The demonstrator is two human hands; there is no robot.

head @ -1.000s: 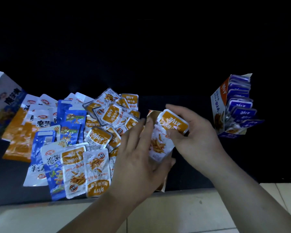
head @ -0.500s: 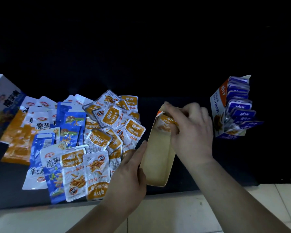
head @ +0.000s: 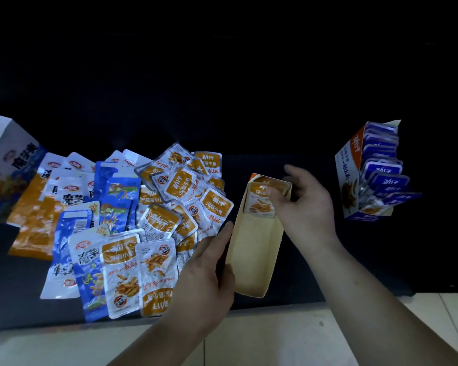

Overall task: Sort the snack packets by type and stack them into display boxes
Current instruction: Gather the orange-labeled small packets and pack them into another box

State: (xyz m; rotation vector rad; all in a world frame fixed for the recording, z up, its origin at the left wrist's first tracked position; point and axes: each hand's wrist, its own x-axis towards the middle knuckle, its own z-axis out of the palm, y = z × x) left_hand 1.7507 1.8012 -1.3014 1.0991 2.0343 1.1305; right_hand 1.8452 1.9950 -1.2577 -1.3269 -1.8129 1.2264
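An open cardboard display box (head: 254, 249) lies lengthwise on the dark table. One orange fish-snack packet (head: 259, 204) stands at its far end. My right hand (head: 307, 207) is at that end, its fingertips touching the packet and its thumb lifted clear. My left hand (head: 204, 276) holds the box's left wall near the front, thumb over the rim. A heap of orange packets (head: 185, 196) lies just left of the box, and beyond it blue packets (head: 117, 202) and white-and-orange ones (head: 64, 191).
A display box (head: 351, 175) filled with purple packets (head: 384, 173) stands at the right. At the far left stands a white-and-blue box (head: 8, 159). The table's front edge (head: 288, 303) runs just behind my wrists, with pale floor tiles (head: 275, 339) below.
My right hand carried the orange packet to the box's far end and pushed it in; its thumb has now come off. My left hand moved from the packet to the box's left wall.
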